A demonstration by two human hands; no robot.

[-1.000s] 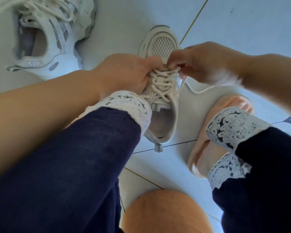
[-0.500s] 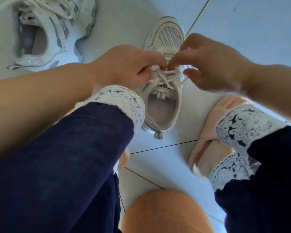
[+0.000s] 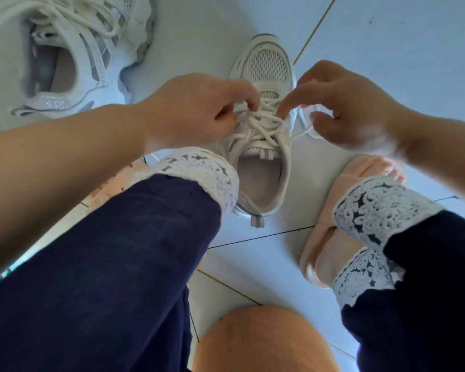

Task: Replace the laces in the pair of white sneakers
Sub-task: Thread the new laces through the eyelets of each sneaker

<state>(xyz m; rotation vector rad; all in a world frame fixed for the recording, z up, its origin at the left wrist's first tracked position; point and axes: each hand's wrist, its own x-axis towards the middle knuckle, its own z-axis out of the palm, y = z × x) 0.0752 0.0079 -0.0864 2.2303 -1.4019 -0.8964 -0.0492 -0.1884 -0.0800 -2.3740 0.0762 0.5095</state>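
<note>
1. Head view: a person crouched over a tiled floor (image 3: 387, 36) works the cream lace (image 3: 261, 122) of a white mesh-toed sneaker (image 3: 266, 63), which stands toe-away between the two feet.
2. The left hand (image 3: 199, 111), fingers curled, pinches a strand at that sneaker's left eyelets. The right hand (image 3: 344, 108) sets its forefinger (image 3: 287, 106) onto the crossings, with the other fingers loosely curled. Whether it also holds the loose strand trailing off the sneaker's right side cannot be told.
3. The step looks like snugging the crossings. It would go best with the left strand kept taut while the forefinger pins each cross, taking slack out row by row toward the tongue.
4. A second sneaker (image 3: 73, 49), with its laces heaped loose on top, lies up-left of the first and well apart from it.
5. A pink slipper (image 3: 325, 210) sits just right of the sneaker's heel, and an orange rounded object (image 3: 263, 342) lies behind it.
6. A lace-trimmed trouser cuff (image 3: 199, 170) overlaps the sneaker's left flank and, with the left knuckles, hides those eyelets.
</note>
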